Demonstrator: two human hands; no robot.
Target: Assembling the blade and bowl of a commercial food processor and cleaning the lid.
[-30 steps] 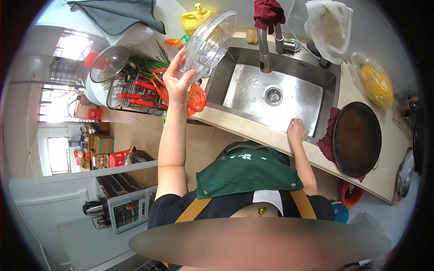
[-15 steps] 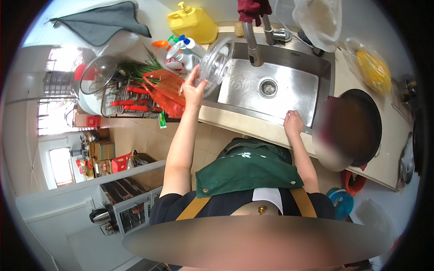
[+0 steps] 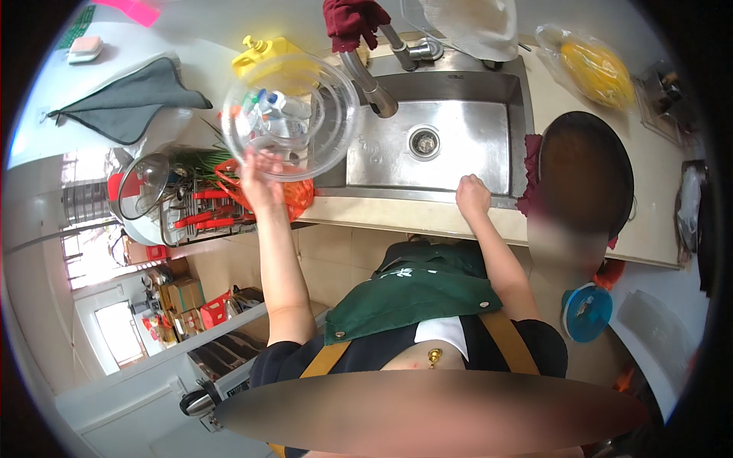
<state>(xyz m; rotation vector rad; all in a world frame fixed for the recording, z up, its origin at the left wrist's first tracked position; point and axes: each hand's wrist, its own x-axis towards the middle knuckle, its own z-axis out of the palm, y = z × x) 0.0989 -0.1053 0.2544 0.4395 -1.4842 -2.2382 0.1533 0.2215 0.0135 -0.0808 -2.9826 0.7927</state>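
Note:
A clear round plastic bowl (image 3: 338, 114) hangs in the air at the left end of the sink, its wide circle turned up toward the view. My left hand (image 3: 263, 179) grips its near rim, fingers showing through the plastic. Bottles behind the bowl can be seen through it. At the sink's front edge, my right hand (image 3: 473, 197) is curled closed, with nothing visible in it. The steel sink (image 3: 466, 149) has a round drain (image 3: 424, 143) in its floor. Over it leans the tap (image 3: 376, 95), with a dark red cloth (image 3: 353, 23) draped on top.
Left of the sink stand a yellow jug (image 3: 252, 57), an orange-red plastic bag (image 3: 300, 202) and a rack with red trim (image 3: 210, 221), beside a glass lid (image 3: 145, 183). To the right are a dark round pan (image 3: 588, 164), another dark red cloth (image 3: 531, 172) and a bagged yellow bundle (image 3: 595, 72).
My left hand has moved left with the bowl, which has turned from nearly edge-on to showing its full circle. The whole view has shifted. My right hand stays closed near the sink's front edge.

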